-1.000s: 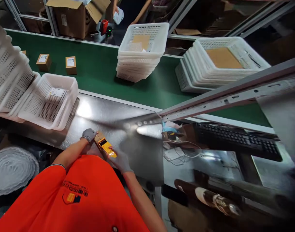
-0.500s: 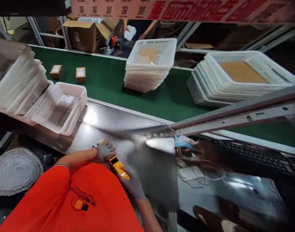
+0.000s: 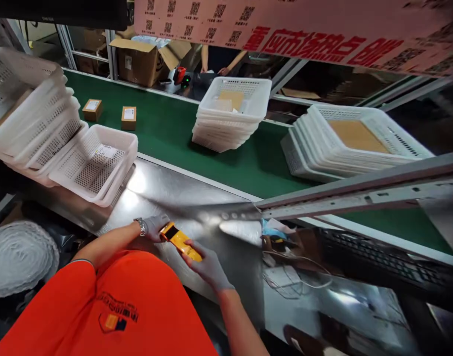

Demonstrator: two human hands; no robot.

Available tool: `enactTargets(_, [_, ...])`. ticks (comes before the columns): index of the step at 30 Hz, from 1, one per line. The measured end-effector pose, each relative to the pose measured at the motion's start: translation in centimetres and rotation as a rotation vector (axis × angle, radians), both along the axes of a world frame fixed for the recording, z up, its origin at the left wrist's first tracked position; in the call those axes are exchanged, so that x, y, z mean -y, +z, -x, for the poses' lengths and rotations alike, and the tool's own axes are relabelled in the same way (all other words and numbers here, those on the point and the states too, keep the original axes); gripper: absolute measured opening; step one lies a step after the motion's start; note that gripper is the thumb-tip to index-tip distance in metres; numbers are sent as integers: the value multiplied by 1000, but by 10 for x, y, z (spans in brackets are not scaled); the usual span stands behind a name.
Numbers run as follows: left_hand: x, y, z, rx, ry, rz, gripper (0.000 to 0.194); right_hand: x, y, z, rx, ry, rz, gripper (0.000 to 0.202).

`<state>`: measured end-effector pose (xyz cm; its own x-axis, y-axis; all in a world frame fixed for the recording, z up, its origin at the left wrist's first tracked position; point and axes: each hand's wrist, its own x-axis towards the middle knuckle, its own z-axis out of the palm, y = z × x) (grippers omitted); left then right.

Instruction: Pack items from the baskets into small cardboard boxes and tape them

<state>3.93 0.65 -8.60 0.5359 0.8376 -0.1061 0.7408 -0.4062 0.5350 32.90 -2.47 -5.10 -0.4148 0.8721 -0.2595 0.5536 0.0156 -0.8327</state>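
Note:
A yellow handheld device with a dark screen (image 3: 182, 244) is tilted over the metal worktop (image 3: 226, 267). My right hand (image 3: 209, 267), in a grey glove, is closed around its near end, thumb on the top face. At the far end is my left hand (image 3: 154, 227), also gloved, with a metal-banded watch (image 3: 141, 226) on the wrist. Its fingers are curled against that end of the device and partly hidden.
White perforated baskets (image 3: 95, 165) stand at the left. A green conveyor (image 3: 163, 116) carries two small cartons (image 3: 129, 118) and more stacked baskets (image 3: 229, 113). A metal rail (image 3: 359, 190) crosses at right, above a keyboard (image 3: 382, 257). Bubble wrap (image 3: 22, 257) lies lower left. Another person's arms (image 3: 233, 62) show behind.
The yellow device has moved slightly upward, and my left hand now meets its far end. A small golden-brown thing beyond my left hand is no longer visible. The camera view has shifted.

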Motion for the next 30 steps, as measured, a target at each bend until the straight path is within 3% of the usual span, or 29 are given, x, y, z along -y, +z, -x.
enactTargets(6, [8, -20, 79, 29, 77, 79, 74, -28, 22, 3, 34, 258, 50, 51])
enactTargets(8, [13, -26, 106, 5, 137, 95, 81, -35, 14, 13, 55, 291, 47, 52])
enactTargets(11, [22, -38, 130, -102, 246, 129, 87, -41, -15, 47, 108, 339, 10, 52])
enactTargets(14, [30, -50, 126, -266, 347, 154, 101, -43, -44, 81, 177, 345, 27, 52])
enactTargets(17, [35, -61, 101, -338, 291, 117, 126, -44, -56, 96, 187, 345, 47, 53])
enactTargets(19, [37, -66, 82, -355, 203, 96, 130, -45, -55, 96, 185, 363, 40, 55])
enactTargets(22, [38, -71, 64, -407, 203, 120, 114, -44, -46, 83, 228, 377, 32, 55])
enactTargets(24, [37, -72, 61, -424, 217, 148, 106, -43, -38, 68, 292, 388, 34, 55])
enactTargets(27, [36, -70, 62, -412, 206, 161, 112, -44, -28, 52, 395, 400, 40, 53])
enactTargets(30, [37, -70, 64, -368, 231, 142, 110, -49, -24, 60, 436, 394, 62, 49])
